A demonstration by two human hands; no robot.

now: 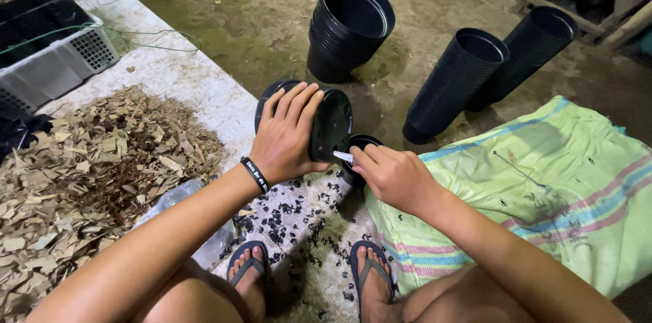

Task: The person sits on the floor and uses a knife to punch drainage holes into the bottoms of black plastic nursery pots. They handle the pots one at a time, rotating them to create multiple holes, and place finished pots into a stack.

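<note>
Black pot (331, 126) gripped by left hand (288, 134), 3 pot stacks (350, 24) beyond.

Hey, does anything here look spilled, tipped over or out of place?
Yes. Small black scraps litter the ground by the feet, below the black pot the left hand grips. Two pot stacks lie tipped on the floor; one stack stands upright.

Plant-nursery work yard: stacked black pots (350, 27), dried chip heap (88, 167).
</note>
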